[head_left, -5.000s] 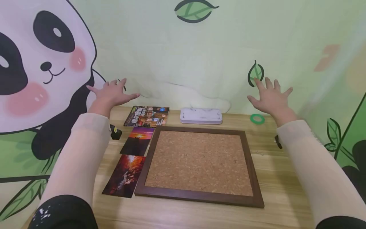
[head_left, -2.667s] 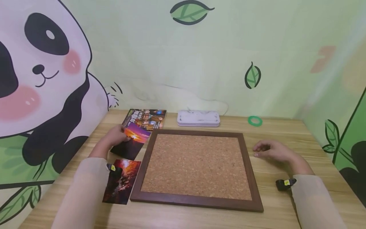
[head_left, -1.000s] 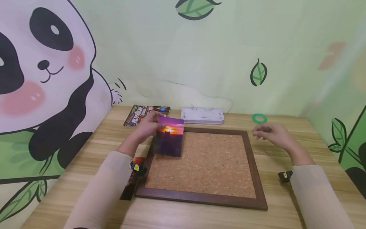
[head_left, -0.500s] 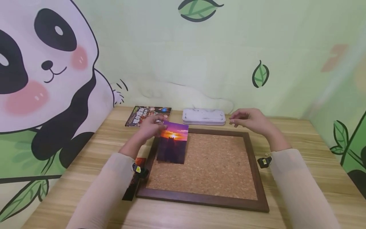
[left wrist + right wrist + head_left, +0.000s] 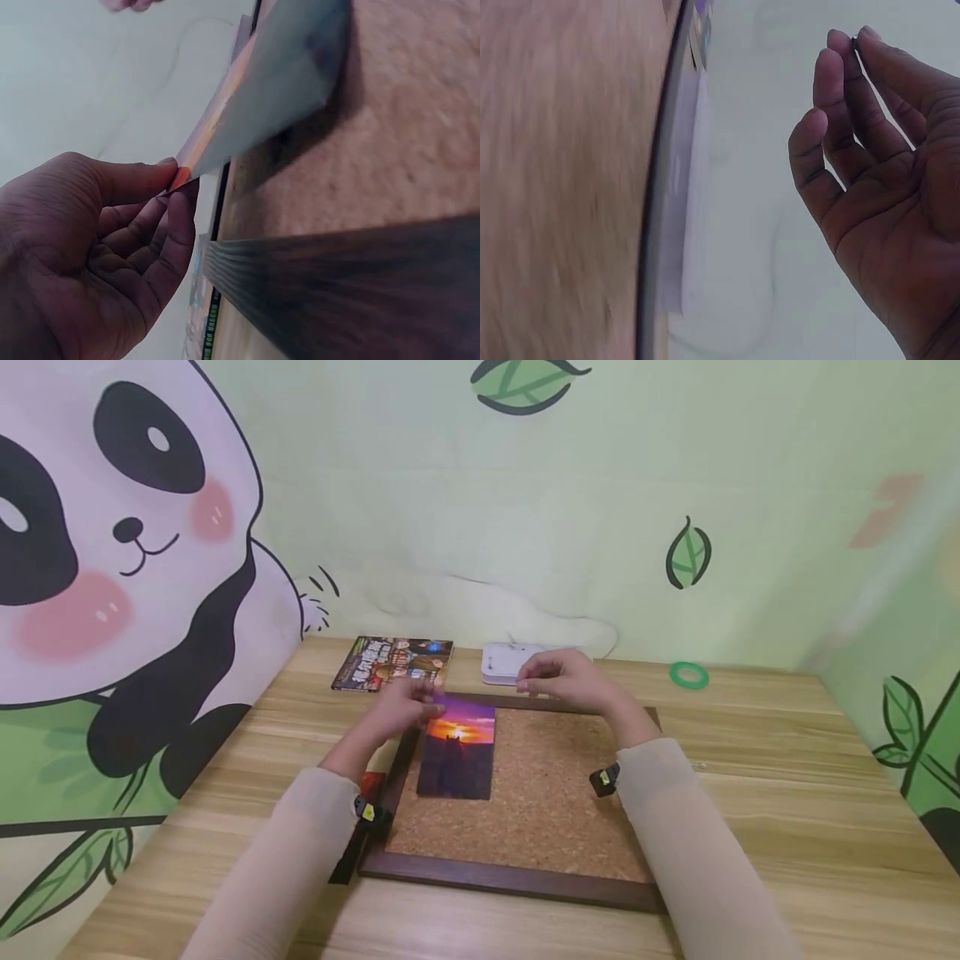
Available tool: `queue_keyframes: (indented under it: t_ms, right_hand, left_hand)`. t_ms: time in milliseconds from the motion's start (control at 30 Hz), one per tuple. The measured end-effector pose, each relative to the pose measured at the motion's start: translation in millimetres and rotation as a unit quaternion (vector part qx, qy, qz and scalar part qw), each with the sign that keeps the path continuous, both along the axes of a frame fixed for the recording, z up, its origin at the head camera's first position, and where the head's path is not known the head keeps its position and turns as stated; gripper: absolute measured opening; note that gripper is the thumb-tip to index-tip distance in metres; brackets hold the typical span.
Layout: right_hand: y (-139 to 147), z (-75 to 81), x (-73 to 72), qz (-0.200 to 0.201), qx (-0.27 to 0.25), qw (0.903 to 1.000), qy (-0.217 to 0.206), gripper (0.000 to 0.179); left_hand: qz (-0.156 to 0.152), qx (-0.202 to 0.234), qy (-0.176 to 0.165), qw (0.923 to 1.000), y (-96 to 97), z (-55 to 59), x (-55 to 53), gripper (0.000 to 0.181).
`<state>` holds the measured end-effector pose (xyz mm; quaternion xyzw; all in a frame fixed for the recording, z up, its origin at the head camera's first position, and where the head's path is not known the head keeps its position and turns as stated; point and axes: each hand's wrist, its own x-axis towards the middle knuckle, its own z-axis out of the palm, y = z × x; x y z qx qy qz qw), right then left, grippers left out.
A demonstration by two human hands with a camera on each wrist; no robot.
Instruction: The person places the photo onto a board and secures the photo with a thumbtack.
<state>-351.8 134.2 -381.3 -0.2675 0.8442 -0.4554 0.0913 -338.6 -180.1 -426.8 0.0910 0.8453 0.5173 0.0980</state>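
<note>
While the left fingers (image 5: 180, 221) pinch a sunset photo (image 5: 457, 758), the right fingers (image 5: 829, 79) pinch something tiny (image 5: 855, 40).

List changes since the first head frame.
Left hand pinched the purple-orange rectangular sunset photo and carried it right, from wooden table to over the brown-framed cork board. Right hand moved left, pinching something tiny. Unmoved: board, green ring, white rectangular case, illustrated book.

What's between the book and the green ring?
Head view: a white case, partly hidden by the right hand, with bare table on either side.
</note>
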Motion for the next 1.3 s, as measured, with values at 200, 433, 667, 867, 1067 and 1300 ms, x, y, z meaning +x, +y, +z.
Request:
queue_keyframes:
  t_ms: [200, 433, 667, 867, 1067, 1300]
  right_hand:
    - [-36.3, -15.8, -4.8, 0.034, -0.015, 0.9990, -0.023, 0.019]
    - [-69.9, -40.1, -6.6, 0.064, 0.015, 0.9955, -0.068, 0.018]
    - [-81.7, -48.6, -8.1, 0.068, 0.020, 0.9917, -0.107, 0.016]
    - [-84.1, -52.3, -12.7, 0.069, 0.034, 0.9920, -0.100, 0.014]
    - [-86.9, -56.2, -15.0, 0.063, 0.041, 0.9914, -0.107, 0.014]
    - [-89.7, -57.7, -15.5, 0.051, 0.047, 0.9922, -0.103, 0.013]
  left_hand:
    - [-0.020, -0.052, 0.019, 0.9983, -0.9, -7.1, 1.7, 0.027]
    - [-0.045, -0.151, 0.064, 0.9854, -2.6, -15.7, 6.7, 0.023]
    - [-0.024, -0.181, 0.089, 0.9791, -4.4, -22.3, 6.2, 0.025]
    - [-0.018, -0.173, 0.102, 0.9794, -4.8, -26.3, 1.6, 0.023]
    - [-0.024, -0.181, 0.111, 0.9769, -5.4, -29.8, -1.8, 0.023]
    - [-0.032, -0.147, 0.117, 0.9817, -13.9, -35.8, 1.5, 0.032]
